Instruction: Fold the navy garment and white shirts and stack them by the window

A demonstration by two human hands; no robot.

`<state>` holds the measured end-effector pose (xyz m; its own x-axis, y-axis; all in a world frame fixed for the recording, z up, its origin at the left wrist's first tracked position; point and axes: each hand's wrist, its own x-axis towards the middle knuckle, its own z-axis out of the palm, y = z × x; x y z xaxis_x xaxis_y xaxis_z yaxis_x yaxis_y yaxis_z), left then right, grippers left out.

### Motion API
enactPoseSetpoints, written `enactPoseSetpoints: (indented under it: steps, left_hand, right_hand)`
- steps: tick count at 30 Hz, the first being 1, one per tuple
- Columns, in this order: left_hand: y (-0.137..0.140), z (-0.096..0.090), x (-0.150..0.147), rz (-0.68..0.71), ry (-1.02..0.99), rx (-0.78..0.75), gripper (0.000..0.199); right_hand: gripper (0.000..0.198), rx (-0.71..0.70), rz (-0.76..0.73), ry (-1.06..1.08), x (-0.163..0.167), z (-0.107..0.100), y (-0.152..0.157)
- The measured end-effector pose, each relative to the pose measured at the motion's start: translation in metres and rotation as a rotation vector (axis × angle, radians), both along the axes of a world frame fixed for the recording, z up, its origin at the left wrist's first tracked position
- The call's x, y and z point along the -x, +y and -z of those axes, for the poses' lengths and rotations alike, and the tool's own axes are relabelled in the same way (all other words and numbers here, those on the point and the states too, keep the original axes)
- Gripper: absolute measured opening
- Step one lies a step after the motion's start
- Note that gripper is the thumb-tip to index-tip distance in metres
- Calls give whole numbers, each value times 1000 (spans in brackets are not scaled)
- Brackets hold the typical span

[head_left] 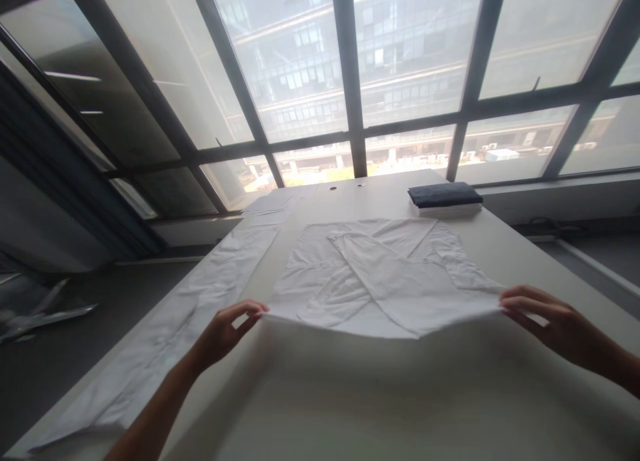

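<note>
A white garment [370,274] lies wrinkled on the table, with long strips that look like sleeves folded across its middle. Its near edge is lifted off the tabletop and sags a little between my hands. At the near left corner, my left hand [235,324] pinches the cloth between thumb and fingers. My right hand [535,311] grips the near right corner the same way. The far part of the garment rests flat on the table.
The pale table [325,407] reaches toward large windows [405,54]. Another white cloth [165,334] lies along its left side, with white sheets [273,204] beyond. A folded dark cloth [445,194] tops a white stack at the far right. A blue curtain [65,154] hangs at left.
</note>
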<state>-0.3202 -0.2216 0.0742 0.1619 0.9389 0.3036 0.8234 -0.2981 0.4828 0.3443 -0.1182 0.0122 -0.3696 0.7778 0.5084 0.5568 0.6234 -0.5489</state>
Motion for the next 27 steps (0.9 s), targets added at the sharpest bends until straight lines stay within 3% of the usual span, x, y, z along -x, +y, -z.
enactPoseSetpoints:
  steps: [3,8,11,15,21,27]
  left_hand:
    - [31,-8,-4,-138,-84,-15,44]
    - [88,-2,-12,-318,-250,-29,61]
    - [119,9,-16,-354,-280,-17,61]
    - [148,29,-17,-359,-186,-14,47]
    - [160,56,-22,-400,102,32,33]
    - [153,53,-22,-352,219,37,34]
  right_hand:
    - [22,53,-8,-12,2,-12,25]
    - [40,189,150,30,17,-24,74]
    - [37,233,182,16,30,-23,100]
    - [33,257,203,8,40,-11,126]
    - [36,246,247,-99,39,20,137]
    - [37,229,273,-107,36,34,134]
